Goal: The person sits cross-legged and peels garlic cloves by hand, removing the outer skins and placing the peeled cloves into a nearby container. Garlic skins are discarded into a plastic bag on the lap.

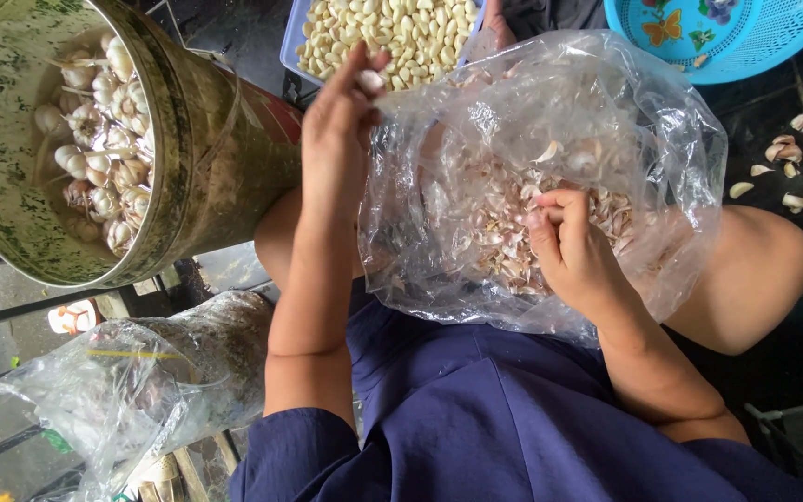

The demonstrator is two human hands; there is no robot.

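Note:
My left hand is raised toward a pale blue tray of peeled garlic cloves and pinches a peeled garlic clove at its fingertips. My right hand rests inside a clear plastic bag on my lap, its fingers curled among a heap of garlic skins; whether it grips a piece of skin I cannot tell for sure. The bag lies open across my knees.
A round metal tin at the left holds unpeeled garlic bulbs. A blue plastic basket stands at the top right. Loose garlic skins litter the dark floor. Another crumpled plastic bag lies at lower left.

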